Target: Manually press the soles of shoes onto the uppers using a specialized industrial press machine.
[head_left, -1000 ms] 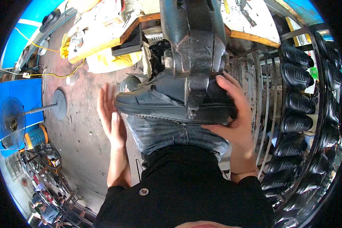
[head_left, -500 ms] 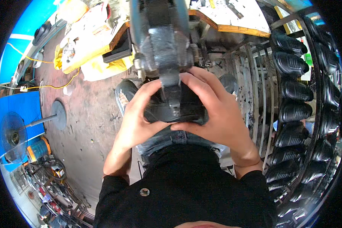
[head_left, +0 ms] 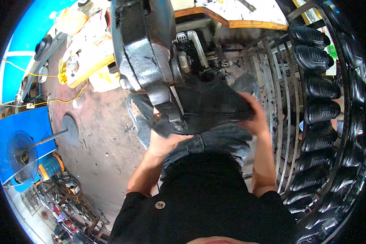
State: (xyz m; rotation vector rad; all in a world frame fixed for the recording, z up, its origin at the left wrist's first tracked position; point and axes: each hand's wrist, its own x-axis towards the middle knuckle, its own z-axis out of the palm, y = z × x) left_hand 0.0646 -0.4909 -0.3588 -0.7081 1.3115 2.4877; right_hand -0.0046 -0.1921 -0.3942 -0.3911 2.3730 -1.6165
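A black shoe upper (head_left: 215, 105) lies sideways beneath the head of a dark metal machine (head_left: 144, 61), over my lap. My right hand (head_left: 255, 116) grips its right end, fingers on the far side and partly blurred. At its near left edge my left hand (head_left: 166, 140) holds on, close under the machine's narrow lower tip (head_left: 171, 112). That tip and the upper hide part of my left fingers.
Racks of black shoes (head_left: 321, 112) line the right side. A white worktable (head_left: 252, 16) with a wooden edge stands ahead, with a white plastic basket (head_left: 197, 49) below it. To the left are a standing fan (head_left: 24, 156) and a yellow cable (head_left: 75, 95).
The black upper has swung out to the right from under the machine. My right hand has moved right with its end; my left hand has shifted slightly right, and the view has turned.
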